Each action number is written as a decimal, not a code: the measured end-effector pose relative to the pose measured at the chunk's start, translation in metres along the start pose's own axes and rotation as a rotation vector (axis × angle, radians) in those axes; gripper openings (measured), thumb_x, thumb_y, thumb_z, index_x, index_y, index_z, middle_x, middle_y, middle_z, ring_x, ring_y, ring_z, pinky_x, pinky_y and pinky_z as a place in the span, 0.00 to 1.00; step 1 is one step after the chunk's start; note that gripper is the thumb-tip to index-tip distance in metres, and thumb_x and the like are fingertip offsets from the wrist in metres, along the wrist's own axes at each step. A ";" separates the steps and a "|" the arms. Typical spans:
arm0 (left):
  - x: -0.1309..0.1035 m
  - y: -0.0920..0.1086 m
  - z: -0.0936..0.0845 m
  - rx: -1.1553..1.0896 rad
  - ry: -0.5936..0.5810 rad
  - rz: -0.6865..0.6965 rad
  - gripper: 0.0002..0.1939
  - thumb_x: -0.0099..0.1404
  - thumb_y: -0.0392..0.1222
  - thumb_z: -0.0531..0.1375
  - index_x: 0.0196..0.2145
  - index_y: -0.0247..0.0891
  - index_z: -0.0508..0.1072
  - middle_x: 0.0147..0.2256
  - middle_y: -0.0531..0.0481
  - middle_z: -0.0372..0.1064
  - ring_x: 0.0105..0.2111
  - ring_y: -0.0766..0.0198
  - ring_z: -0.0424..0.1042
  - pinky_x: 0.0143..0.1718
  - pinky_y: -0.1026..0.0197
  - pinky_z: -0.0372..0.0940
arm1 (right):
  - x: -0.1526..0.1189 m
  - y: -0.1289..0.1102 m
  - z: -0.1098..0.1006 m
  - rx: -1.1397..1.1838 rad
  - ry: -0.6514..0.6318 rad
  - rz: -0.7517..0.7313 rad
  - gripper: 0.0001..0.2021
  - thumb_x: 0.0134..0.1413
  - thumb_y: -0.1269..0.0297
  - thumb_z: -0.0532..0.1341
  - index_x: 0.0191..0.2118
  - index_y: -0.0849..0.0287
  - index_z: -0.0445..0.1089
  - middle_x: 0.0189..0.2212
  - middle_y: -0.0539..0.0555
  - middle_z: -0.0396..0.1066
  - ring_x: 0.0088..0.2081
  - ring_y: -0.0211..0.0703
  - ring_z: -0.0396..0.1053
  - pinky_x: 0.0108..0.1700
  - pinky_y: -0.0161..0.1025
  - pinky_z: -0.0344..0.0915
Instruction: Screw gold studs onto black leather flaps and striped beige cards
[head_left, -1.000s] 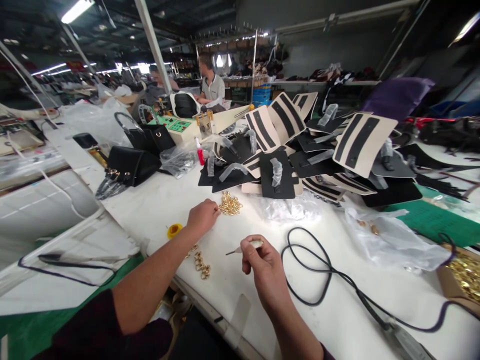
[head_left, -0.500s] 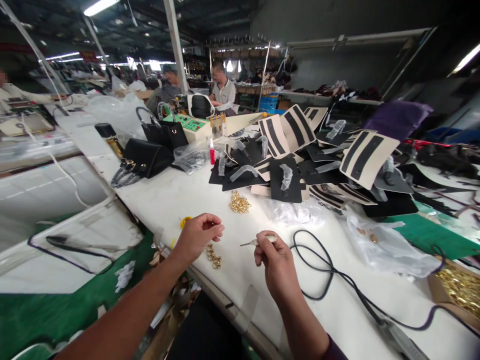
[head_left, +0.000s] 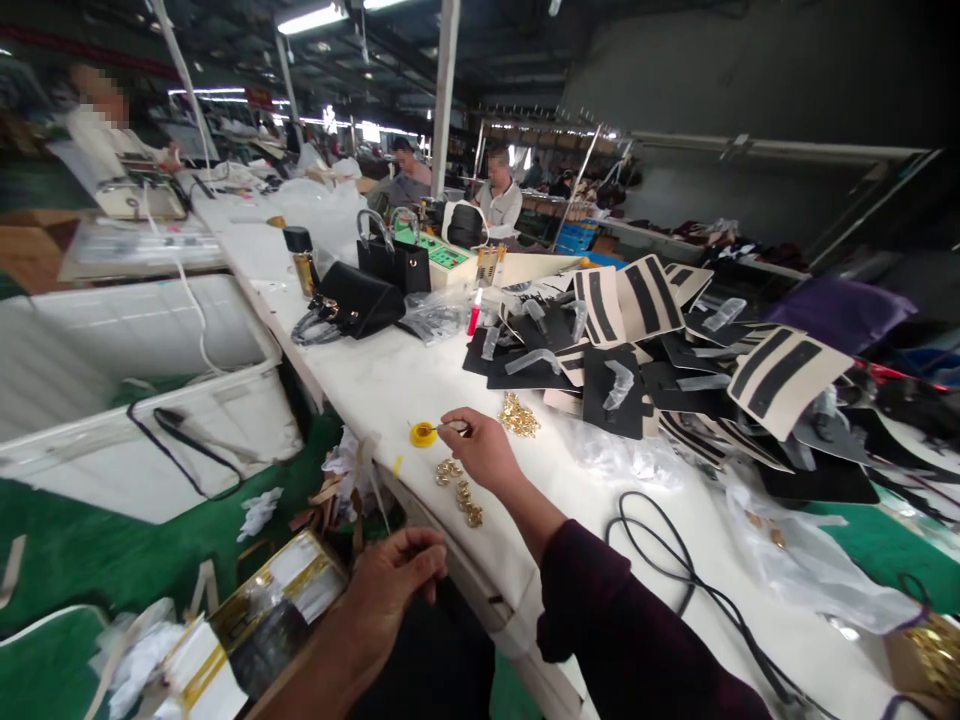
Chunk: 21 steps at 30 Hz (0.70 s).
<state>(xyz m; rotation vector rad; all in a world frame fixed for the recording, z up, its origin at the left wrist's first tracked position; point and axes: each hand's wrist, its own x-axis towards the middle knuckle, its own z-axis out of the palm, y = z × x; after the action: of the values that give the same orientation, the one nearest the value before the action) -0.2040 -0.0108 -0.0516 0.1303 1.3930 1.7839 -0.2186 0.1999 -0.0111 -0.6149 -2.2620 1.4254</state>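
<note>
My right hand reaches over the white table and grips a small pale-handled tool with a thin metal tip. That tip is at a small round yellow container, in or over its opening. Just below lie several gold metal fittings in a loose row, and a bigger heap of gold fittings sits beyond my wrist. My left hand is low, off the table's near edge, with thumb and fingers drawn together; what they hold, if anything, is too small to make out.
Flat black and beige panels with wrapped handles are piled at the back right. Black handbags and a red bottle stand behind. A black cable loops at right. A white bin is at left. People sit farther off.
My right hand has moved left and forward with the tool, to the yellow container. My left hand has drawn back and down off the table. The view has swung left.
</note>
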 end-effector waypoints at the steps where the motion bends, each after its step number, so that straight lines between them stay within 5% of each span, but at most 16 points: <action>1: -0.004 -0.002 -0.002 -0.019 0.005 -0.001 0.23 0.49 0.54 0.76 0.34 0.34 0.77 0.23 0.51 0.73 0.20 0.69 0.67 0.24 0.66 0.60 | 0.008 0.002 0.006 -0.072 -0.013 -0.002 0.09 0.56 0.58 0.65 0.40 0.54 0.76 0.28 0.47 0.75 0.26 0.38 0.71 0.30 0.34 0.65; 9: -0.011 -0.010 -0.010 -0.136 -0.083 -0.035 0.25 0.53 0.60 0.73 0.35 0.35 0.77 0.20 0.54 0.67 0.20 0.68 0.64 0.23 0.64 0.63 | 0.039 0.015 0.030 -0.369 -0.047 0.038 0.08 0.58 0.61 0.64 0.43 0.51 0.77 0.35 0.49 0.78 0.30 0.40 0.74 0.36 0.35 0.67; 21: -0.010 -0.011 -0.014 -0.289 -0.067 -0.141 0.22 0.55 0.54 0.74 0.37 0.35 0.78 0.25 0.54 0.68 0.22 0.70 0.67 0.22 0.65 0.67 | 0.036 0.024 0.030 -0.395 -0.014 0.050 0.09 0.58 0.58 0.65 0.41 0.53 0.79 0.32 0.51 0.78 0.33 0.43 0.74 0.37 0.37 0.65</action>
<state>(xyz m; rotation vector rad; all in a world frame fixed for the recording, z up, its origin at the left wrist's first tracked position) -0.1991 -0.0276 -0.0625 -0.0596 1.0574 1.8234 -0.2606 0.2073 -0.0419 -0.7853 -2.5772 1.0070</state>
